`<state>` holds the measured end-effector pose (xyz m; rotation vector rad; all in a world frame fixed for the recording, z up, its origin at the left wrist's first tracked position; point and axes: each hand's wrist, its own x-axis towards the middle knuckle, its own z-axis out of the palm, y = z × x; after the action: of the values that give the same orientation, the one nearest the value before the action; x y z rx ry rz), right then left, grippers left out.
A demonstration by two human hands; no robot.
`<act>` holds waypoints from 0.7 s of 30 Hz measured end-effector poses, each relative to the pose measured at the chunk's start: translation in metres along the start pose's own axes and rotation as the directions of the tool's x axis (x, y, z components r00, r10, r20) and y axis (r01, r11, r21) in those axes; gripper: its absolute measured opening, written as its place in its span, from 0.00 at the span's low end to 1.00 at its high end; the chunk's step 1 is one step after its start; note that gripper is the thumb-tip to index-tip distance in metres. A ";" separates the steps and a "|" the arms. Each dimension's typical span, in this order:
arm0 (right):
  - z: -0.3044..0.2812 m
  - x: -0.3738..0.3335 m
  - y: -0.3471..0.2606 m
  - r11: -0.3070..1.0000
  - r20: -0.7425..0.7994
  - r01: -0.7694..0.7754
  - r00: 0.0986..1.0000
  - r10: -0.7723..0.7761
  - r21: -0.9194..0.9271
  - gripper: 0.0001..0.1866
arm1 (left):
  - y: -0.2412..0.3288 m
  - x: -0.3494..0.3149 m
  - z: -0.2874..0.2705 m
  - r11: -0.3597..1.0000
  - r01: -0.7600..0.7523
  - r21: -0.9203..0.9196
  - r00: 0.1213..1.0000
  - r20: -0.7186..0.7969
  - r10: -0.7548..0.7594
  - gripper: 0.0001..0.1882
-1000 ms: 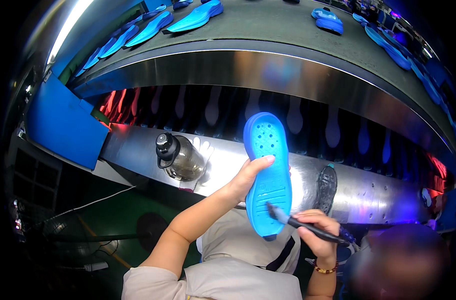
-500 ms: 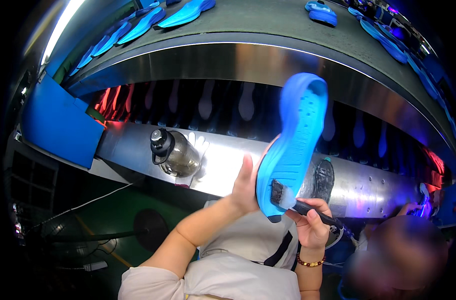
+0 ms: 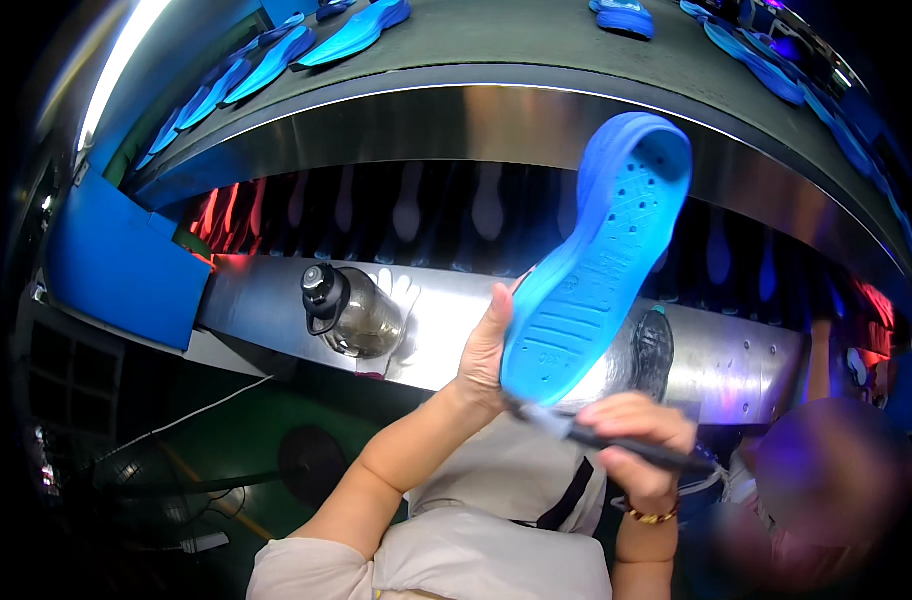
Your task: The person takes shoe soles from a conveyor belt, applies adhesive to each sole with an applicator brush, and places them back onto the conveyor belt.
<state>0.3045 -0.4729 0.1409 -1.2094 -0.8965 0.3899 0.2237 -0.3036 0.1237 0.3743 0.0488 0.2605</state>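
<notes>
A bright blue shoe sole point(image 3: 594, 275) stands upright in front of me, its hollow, ribbed side toward me and its heel cup uppermost. My left hand point(image 3: 486, 345) grips it along the lower left side, thumb showing, the other fingers hidden behind. In my right hand point(image 3: 638, 430), fingers closed, is a black-handled brush point(image 3: 679, 460). Its head, smeared by motion, is at the sole's lower end; whether the bristles touch the edge I cannot tell.
A dark clear bottle point(image 3: 361, 315) and a dark wrapped object point(image 3: 648, 352) stand on the metal ledge point(image 3: 441, 310). Beyond, several blue soles point(image 3: 354, 32) lie on the green conveyor belt point(image 3: 476, 40). A co-worker point(image 3: 826, 490) is close on my right.
The brush has moved off the sole's inner face down to its lower end. The sole has shifted up and tilted rightward at the heel.
</notes>
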 end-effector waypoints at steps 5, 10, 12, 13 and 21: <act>-0.006 0.022 -0.019 0.971 0.309 0.121 0.950 -0.052 -0.207 0.09 | 0.011 0.006 0.000 0.997 0.024 0.074 0.999 0.032 -0.026 0.35; 0.003 0.018 -0.020 0.912 0.409 0.247 0.907 -0.099 -0.328 0.11 | 0.016 0.012 -0.002 0.990 0.124 -0.066 0.991 -0.049 -0.127 0.35; 0.005 0.015 -0.025 0.962 0.626 0.201 0.779 -0.043 -0.185 0.10 | 0.014 0.015 -0.018 0.969 0.200 -0.144 0.979 -0.002 -0.202 0.38; 0.004 0.013 -0.025 0.965 0.644 0.196 0.764 -0.038 -0.176 0.10 | 0.015 0.016 -0.017 0.932 0.285 -0.225 0.959 0.055 -0.280 0.42; -0.031 0.028 -0.025 0.901 0.696 0.141 0.687 0.209 -0.410 0.10 | 0.015 0.011 -0.013 0.779 0.566 0.269 0.824 -0.165 -0.542 0.34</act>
<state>0.3407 -0.4814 0.1727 -1.5077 -1.7368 0.7673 0.2296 -0.2827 0.1168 0.6429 0.2776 -0.3305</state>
